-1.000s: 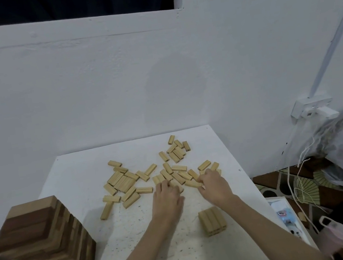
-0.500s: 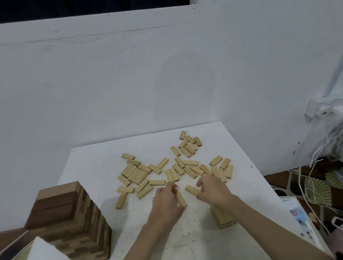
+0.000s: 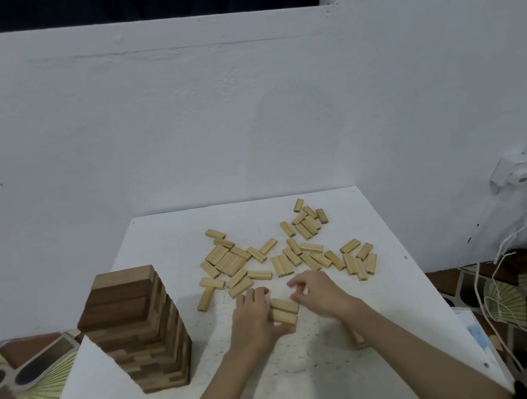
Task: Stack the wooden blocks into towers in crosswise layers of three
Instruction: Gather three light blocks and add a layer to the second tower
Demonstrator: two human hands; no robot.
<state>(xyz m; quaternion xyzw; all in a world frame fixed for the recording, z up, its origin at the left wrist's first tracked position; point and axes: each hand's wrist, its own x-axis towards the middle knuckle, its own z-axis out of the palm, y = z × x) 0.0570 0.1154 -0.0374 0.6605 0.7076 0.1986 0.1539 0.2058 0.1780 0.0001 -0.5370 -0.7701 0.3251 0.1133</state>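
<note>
Wooden blocks (image 3: 285,258) scattered loose over far half of white table (image 3: 317,373). Two pale blocks (image 3: 285,311) held side by side near table's middle, gripped by left hand (image 3: 255,321), fingers curled round their left ends. Right hand (image 3: 318,292) just right of pair, fingers bent, whether touching cannot tell. Tall dark tower (image 3: 137,329) upright at table's left edge. Low pale stack (image 3: 358,339) mostly hidden behind right forearm.

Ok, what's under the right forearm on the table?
Part of a short stack of light wooden blocks shows beneath the right forearm; the arm hides its top and layer count.
</note>
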